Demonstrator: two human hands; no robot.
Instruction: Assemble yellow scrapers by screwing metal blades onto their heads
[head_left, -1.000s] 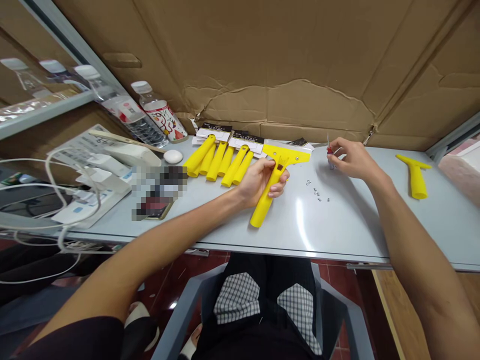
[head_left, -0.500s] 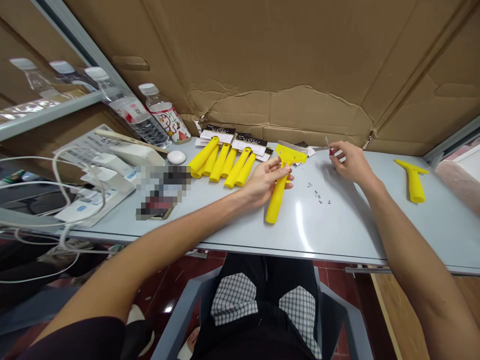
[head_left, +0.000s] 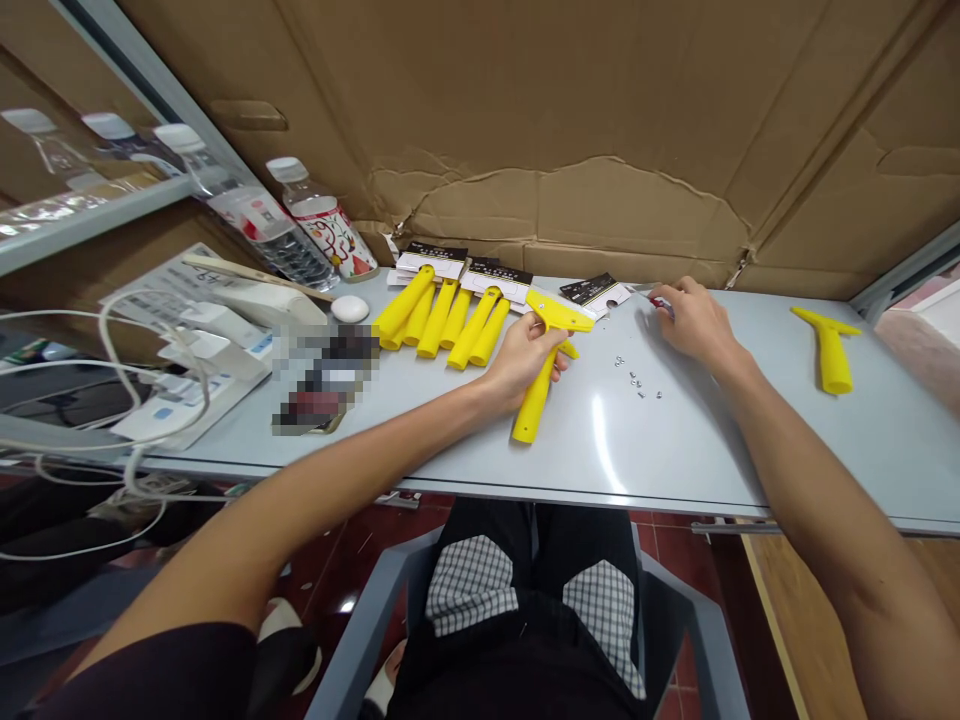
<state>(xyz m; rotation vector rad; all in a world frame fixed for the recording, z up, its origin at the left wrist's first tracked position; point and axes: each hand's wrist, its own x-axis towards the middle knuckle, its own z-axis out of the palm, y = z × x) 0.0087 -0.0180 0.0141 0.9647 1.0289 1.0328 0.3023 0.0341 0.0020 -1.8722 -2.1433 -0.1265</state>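
My left hand (head_left: 525,360) is closed round the handle of a yellow scraper (head_left: 534,405), its wide head tilted up and toward the back. A small yellow prong sticks out beside the fingers. In my right hand (head_left: 696,318), fingers pinched, is a small screwdriver (head_left: 661,304) with a reddish handle; its thin shaft points left, just above the table. Several tiny screws (head_left: 634,380) lie scattered on the table between my hands. Behind the scraper head rest black-and-white cards (head_left: 596,292).
Several yellow handles (head_left: 437,320) with cards lie at the back left. Another yellow scraper body (head_left: 832,360) stands at the right. Bottles (head_left: 330,225), a white oval object (head_left: 349,309), a blurred-out phone (head_left: 326,385) and cables (head_left: 112,350) occupy the left. Cardboard (head_left: 600,120) walls the back.
The scraper in my left hand has turned and shifted slightly left, and its metal blade edge no longer shows. My right hand has tipped the screwdriver from upright to pointing left.
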